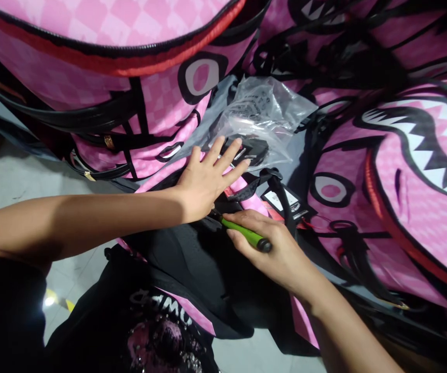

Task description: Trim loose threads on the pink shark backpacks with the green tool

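My left hand (210,181) lies spread over the pink and black straps of a black bag (192,259), its fingertips beside a clear plastic bag (265,111). Dark tags (252,150) show near those fingertips. Close to the left wrist, my right hand (265,238) is closed around a green-handled tool (246,235) with a black end. The tool's tip points at the black fabric by the left hand and is mostly hidden. A black and white label (285,199) lies to the right of the straps.
A large pink checkered backpack (161,93) with a red-edged zipper stands at the upper left. Another pink backpack (413,191) with a shark-mouth print is on the right. More pink and black bags (347,46) fill the dim back right. Pale floor (17,178) shows below.
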Demonstrator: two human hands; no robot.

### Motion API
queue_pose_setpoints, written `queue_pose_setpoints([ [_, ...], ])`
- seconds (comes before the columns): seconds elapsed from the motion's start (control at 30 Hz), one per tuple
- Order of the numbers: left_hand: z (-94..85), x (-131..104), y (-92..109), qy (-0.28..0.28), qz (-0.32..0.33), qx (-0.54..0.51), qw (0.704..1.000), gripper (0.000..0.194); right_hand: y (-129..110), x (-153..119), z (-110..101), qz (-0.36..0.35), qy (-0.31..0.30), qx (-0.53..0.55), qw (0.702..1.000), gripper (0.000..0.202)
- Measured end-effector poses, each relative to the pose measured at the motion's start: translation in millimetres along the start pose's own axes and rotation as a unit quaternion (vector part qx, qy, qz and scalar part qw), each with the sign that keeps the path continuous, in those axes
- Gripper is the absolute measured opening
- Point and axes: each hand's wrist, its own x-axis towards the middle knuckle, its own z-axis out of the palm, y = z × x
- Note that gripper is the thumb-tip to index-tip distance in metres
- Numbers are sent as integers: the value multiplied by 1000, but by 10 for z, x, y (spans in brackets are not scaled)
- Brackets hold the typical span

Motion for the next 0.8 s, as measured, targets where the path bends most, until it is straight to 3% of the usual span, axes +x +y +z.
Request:
queue_pose_setpoints([
  [0.17, 11, -7, 4, 8, 4, -3, 1000, 94, 27, -8, 39, -1, 41, -30, 999, 20],
  [0.5, 14, -15, -12, 11, 19, -27, 999, 93, -64, 61, -94, -71, -16, -78, 994, 25],
  [0.63, 27, -17, -14, 13, 15, -33, 999, 91, -84, 87, -76, -103, -3, -121, 987, 24],
  [0.8, 44, -14, -9, 19, 12, -21, 1000, 87, -75, 77, -59, -96, -3, -120, 988, 24],
])
